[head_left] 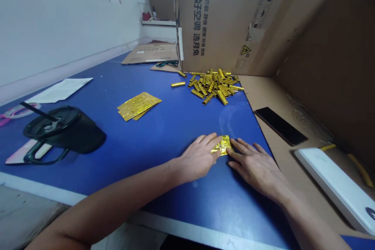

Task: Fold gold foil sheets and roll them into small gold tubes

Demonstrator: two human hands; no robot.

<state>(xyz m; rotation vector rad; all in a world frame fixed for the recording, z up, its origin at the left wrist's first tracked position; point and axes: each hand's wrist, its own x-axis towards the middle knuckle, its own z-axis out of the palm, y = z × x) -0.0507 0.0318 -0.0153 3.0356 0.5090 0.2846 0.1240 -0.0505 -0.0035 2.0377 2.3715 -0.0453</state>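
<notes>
My left hand [197, 157] and my right hand [253, 165] lie flat on the blue table [158, 152], fingertips meeting on a small crumpled piece of gold foil [222, 145]. Much of that foil is hidden under my fingers. Beyond my hands, a heap of rolled gold foil tubes [212, 86] sits against a cardboard box [222, 19]. One loose tube [178, 84] lies left of the heap. A stack of flat gold foil sheets [138, 106] lies to the left, out of reach of my fingers.
A black tumbler [64, 130] with a straw lies on its side at the left, near a white paper sheet [60, 90]. A black phone [280, 126] and a white box [336, 187] rest on cardboard to the right. Glasses [166, 63] lie by the box.
</notes>
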